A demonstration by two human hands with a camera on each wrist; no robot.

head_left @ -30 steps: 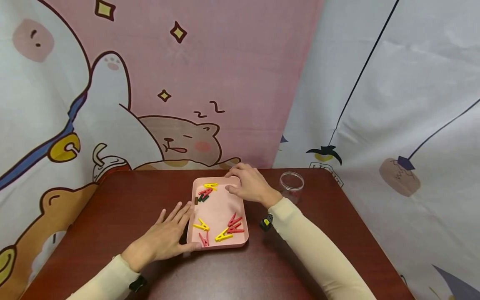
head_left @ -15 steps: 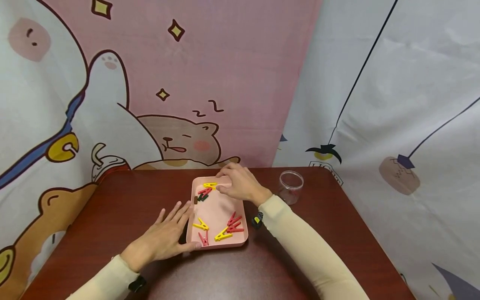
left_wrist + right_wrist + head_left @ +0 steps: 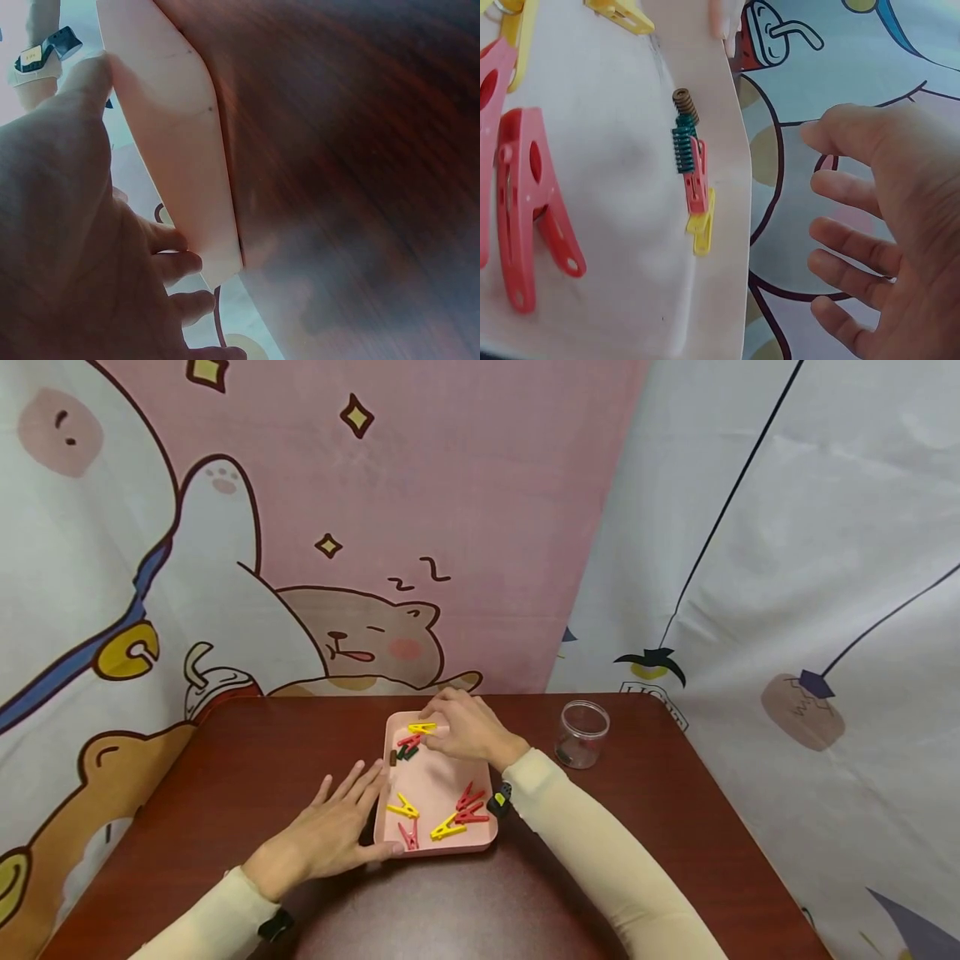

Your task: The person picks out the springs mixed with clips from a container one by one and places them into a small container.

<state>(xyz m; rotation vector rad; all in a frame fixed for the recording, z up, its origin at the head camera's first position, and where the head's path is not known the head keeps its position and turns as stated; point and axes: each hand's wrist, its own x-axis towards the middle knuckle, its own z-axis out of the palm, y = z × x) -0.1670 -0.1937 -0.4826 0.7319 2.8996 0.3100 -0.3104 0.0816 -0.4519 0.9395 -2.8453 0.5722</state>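
Note:
A pink tray (image 3: 435,777) holds yellow and red clothespins plus small dark green and brown ridged pieces. My left hand (image 3: 326,835) rests with spread fingers against the tray's left side, its thumb on the near left corner; the left wrist view shows the fingers along the tray wall (image 3: 176,165). Over the tray's far part hovers my right hand (image 3: 468,727), beside a yellow clothespin (image 3: 422,727). In the right wrist view that hand (image 3: 877,225) has parted fingers with nothing between them, near the green coils (image 3: 683,148), brown coil (image 3: 685,103) and red clothespin (image 3: 697,180).
A clear round jar (image 3: 582,737) stands on the dark red-brown table (image 3: 600,827) to the right of the tray, with a small dark piece visible at its bottom. Behind the table hangs a cloth (image 3: 480,527) printed with cartoon animals.
My right hand has moved left across the far end of the tray, closer to the clothespins and coils there. My left hand has stayed at the tray's side.

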